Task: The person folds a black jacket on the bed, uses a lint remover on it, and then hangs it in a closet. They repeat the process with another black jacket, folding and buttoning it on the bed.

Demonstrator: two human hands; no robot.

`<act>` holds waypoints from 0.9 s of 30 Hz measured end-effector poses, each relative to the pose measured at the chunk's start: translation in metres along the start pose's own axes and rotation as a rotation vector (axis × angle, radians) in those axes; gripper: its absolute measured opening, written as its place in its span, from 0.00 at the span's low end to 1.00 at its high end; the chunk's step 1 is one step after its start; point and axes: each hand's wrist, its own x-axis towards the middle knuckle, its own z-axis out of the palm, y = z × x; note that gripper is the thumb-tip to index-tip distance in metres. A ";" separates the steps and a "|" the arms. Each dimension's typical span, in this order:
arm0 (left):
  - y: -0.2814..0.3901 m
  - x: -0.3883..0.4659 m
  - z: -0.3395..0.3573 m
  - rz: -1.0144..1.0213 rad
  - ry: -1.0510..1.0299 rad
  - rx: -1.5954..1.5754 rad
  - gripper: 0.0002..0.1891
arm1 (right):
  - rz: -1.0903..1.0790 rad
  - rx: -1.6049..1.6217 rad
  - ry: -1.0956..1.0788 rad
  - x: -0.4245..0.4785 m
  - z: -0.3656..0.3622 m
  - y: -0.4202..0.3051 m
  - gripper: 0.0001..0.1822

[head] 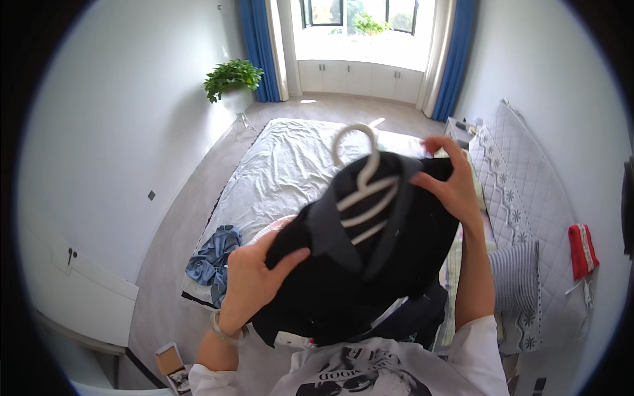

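A black collared shirt (307,292) hangs on a white plastic hanger (370,184), held up in front of my chest. The hanger's hook sticks out above the dark grey collar, and its bars show through the neck opening. My left hand (257,272) grips one shoulder of the shirt, thumb on the front. At the other shoulder, beside the collar, my right hand (448,183) pinches the cloth between thumb and fingers. The shirt's lower part is foreshortened, and dark clothing (421,317) shows below it.
Beyond the shirt lies a bed (277,163) with a pale rumpled sheet. Crumpled blue clothing (218,262) rests at its near left corner. A checked pillow (515,277) leans by the quilted headboard (540,208). A potted plant (233,79) stands by the left wall; an open box (171,364) is lower left.
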 end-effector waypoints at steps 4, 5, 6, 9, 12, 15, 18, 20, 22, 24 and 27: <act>-0.037 0.005 0.032 -0.297 0.035 -0.216 0.19 | -0.035 0.040 0.198 -0.028 0.019 0.023 0.19; -0.057 0.004 0.041 -0.317 0.068 -0.159 0.20 | 0.057 0.120 0.215 -0.048 0.029 0.037 0.15; -0.075 0.000 0.046 -0.354 0.089 -0.089 0.21 | 0.180 0.161 0.164 -0.071 0.039 0.049 0.13; -0.137 -0.017 0.085 -0.432 0.087 0.064 0.25 | 0.591 0.262 0.009 -0.167 0.053 0.096 0.08; -0.203 -0.054 0.126 -0.529 0.127 0.120 0.30 | 0.891 0.385 -0.146 -0.281 0.084 0.134 0.08; -0.251 -0.099 0.165 -0.608 0.216 0.100 0.32 | 1.098 0.424 -0.254 -0.366 0.119 0.137 0.09; -0.313 -0.153 0.175 -0.870 0.243 0.033 0.34 | 1.217 0.383 -0.384 -0.402 0.153 0.121 0.09; -0.308 -0.154 0.175 -0.999 0.289 -0.101 0.37 | 1.306 0.408 -0.413 -0.430 0.185 0.117 0.10; -0.334 -0.168 0.154 -1.076 0.289 -0.094 0.37 | 1.321 0.438 -0.468 -0.434 0.221 0.110 0.10; -0.346 -0.172 0.139 -1.121 0.199 -0.035 0.36 | 1.304 0.451 -0.454 -0.441 0.258 0.104 0.11; -0.362 -0.175 0.126 -1.136 0.132 0.108 0.33 | 1.306 0.438 -0.372 -0.445 0.317 0.102 0.11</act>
